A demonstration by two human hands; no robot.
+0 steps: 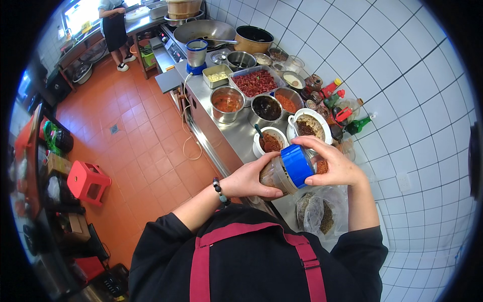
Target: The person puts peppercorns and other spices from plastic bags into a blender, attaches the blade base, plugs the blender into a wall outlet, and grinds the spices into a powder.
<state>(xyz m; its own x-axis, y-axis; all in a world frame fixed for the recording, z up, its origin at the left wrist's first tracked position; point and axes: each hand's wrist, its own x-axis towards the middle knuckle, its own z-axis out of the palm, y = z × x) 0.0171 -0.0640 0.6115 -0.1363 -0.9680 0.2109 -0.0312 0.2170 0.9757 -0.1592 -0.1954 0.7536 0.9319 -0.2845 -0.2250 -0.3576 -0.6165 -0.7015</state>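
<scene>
Between my hands is a clear jar (272,174) with a blue lid (297,165), tilted with the lid towards the wall. My left hand (251,177) grips the jar's body. Around the lid, the thumb and fingers of my right hand (337,162) are closed. Whether the lid sits fully on the jar I cannot tell. Just beyond stand a white pot of red chilli paste (271,142), with a green-handled spoon (259,131) in it, and a larger white pot (310,126) holding brown and pale seasoning. A clear plastic bag of dried spice (324,211) lies below my right hand.
On the steel counter (241,141) are steel pots of sauce (227,105), a plastic tub of dried chillies (253,82), a blue-based blender (196,56) and a wok (205,32). Bottles (358,125) line the tiled wall. A red stool (88,183) stands left; a person (113,30) works far off.
</scene>
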